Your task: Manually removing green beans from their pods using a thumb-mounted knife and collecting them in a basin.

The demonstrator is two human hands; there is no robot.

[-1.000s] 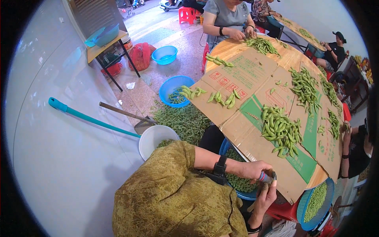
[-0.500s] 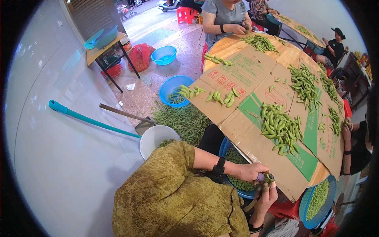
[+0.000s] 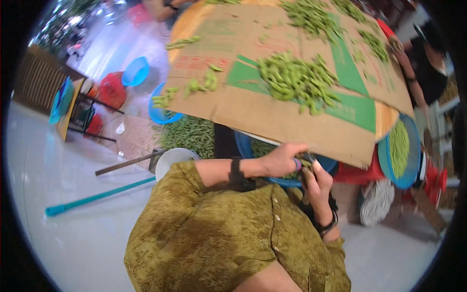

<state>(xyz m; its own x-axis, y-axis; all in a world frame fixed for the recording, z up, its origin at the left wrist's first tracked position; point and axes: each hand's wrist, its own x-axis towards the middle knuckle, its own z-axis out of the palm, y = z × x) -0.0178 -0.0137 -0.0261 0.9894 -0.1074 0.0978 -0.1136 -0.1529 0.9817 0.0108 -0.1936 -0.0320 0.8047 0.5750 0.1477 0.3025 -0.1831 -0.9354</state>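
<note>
My left hand [image 3: 283, 160] and my right hand [image 3: 318, 184] meet just off the near edge of a flattened cardboard sheet [image 3: 262, 125]. Between the fingertips of both is a green bean pod [image 3: 306, 162], mostly covered by the fingers. Both hands are closed on it, and coloured wrapping shows on a left finger. Underneath, a blue basin [image 3: 242, 145] holds green shelled beans, partly hidden by my hands and the cardboard. A heap of bean pods [image 3: 296, 80] lies on the cardboard, with smaller clusters around it.
A teal-handled pole [image 3: 102, 195] and a brown stick [image 3: 124, 165] lean by a white bucket [image 3: 172, 158]. Pods cover the floor [image 3: 189, 138] beside it. Another blue basin of beans [image 3: 400, 151] stands right. A co-worker's arm [image 3: 408, 73] reaches in across the table.
My view has turned, so the table now appears higher and further left. My hands remain together on a pod, over the blue basin.
</note>
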